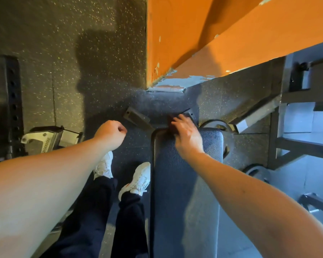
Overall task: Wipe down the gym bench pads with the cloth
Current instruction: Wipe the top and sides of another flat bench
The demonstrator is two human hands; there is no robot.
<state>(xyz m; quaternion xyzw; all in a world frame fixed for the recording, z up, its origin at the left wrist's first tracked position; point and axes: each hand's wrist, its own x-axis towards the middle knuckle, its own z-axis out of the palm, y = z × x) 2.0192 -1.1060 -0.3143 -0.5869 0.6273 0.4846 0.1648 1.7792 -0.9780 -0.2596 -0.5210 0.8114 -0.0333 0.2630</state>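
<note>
The right hand [187,138] presses a dark cloth [169,124] with flat fingers on the far end of the black bench pad [185,192]. The left hand [110,135], an empty fist, hangs over a speckled rubber floor [63,71] beside an orange wall [185,34].

The person has bare forearms [45,174], dark navy trousers [90,220] and white trainers [140,178], perhaps orange-trimmed.

The bench pad [185,183] is a long, narrow cushion covered in dark blue-black pebbled vinyl with rounded corners. It lies flat and runs lengthwise away from the viewer, and its surface shows a dull sheen. The cloth [169,123] is a small, dark brownish rag (mostly hidden, so its shape is hard to tell). It lies at the pad's far end, near the far left corner, under the spread fingers of the right hand [186,136].
</note>
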